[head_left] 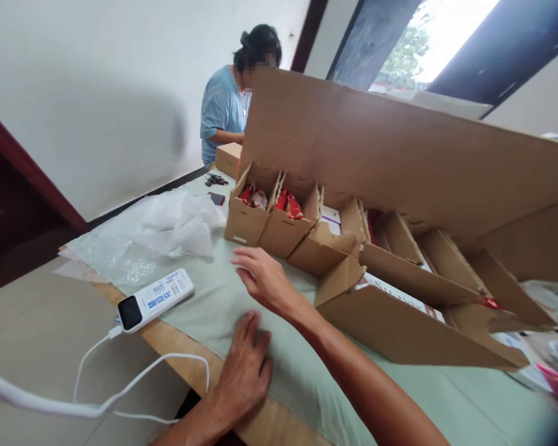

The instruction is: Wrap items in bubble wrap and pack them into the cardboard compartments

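My left hand (pixel 243 370) lies flat, palm down, on the pale green cloth (pixel 223 297) near the table's front edge, fingers stretched out and holding nothing. My right hand (pixel 261 277) hovers just over the cloth with fingers spread, a little in front of a row of small open cardboard boxes (pixel 246 222). The two leftmost boxes hold red packets (pixel 288 203). Behind them a large cardboard flap (pixel 400 148) stands up. A bigger open box (pixel 400 328) lies to the right of my right forearm.
A white power bank (pixel 155 299) with a white cable (pixel 121 390) lies at the table's left edge. Crumpled bubble wrap (pixel 158 235) sits beyond it. At the far end a person in a blue shirt (pixel 223 111) works at another box (pixel 229 158); a dark phone (pixel 216 198) lies nearby.
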The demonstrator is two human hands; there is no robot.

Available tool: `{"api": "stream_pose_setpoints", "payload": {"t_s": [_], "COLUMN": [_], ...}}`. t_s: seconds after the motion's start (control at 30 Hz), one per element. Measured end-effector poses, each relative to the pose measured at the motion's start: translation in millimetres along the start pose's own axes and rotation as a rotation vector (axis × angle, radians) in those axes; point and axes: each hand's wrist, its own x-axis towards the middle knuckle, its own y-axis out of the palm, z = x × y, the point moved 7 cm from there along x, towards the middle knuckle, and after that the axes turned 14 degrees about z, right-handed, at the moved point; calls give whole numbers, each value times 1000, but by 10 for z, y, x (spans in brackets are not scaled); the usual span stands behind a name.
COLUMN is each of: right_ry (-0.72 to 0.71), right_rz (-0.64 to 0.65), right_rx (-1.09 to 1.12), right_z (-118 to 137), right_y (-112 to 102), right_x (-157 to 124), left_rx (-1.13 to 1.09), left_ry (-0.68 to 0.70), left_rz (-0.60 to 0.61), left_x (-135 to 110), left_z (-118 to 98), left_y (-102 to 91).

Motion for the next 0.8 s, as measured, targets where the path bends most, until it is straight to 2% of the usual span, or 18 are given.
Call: {"api": "stream_pose_setpoints", "payload": {"t_s": [0.1, 0.17, 0.23, 0.3, 0.37, 0.43, 0.57, 0.67, 0.73, 0.8], "right_ry": [-60, -8, 43, 58, 60, 85, 244, 416, 524, 613], "right_rz": [131, 175, 209, 195, 95, -35, -190, -209, -100, 4], "right_rx": [-169, -271, -320, -265, -99, 156, 664, 871, 965, 1051], "right_z": [116, 108, 73, 34, -31, -160, -526, -748, -826, -862], "right_y": [169, 281, 367, 368, 240, 45, -175, -91, 101, 309], "right_x": [939, 1340, 1484, 1361, 1015, 519, -616, -1439, -1915, -2340], "left_rx": [-22, -56, -90, -126, -188, -303, -750, -1244, -1493, -1602], "left_ry": [-23, -35, -44, -50, -56, -85, -234, -294, -330, -425], "left_rz": [-7, 1, 6, 1, -16, -46, -112, -104, -68, -14], "left_x": [16, 29, 36, 38, 36, 27, -25, -34, -3, 36], "left_z": [-10, -11, -8, 3, 26, 75, 216, 199, 120, 41], "left_y": [-10, -31, -50, -61, -71, -98, -198, -244, -244, -182]}}
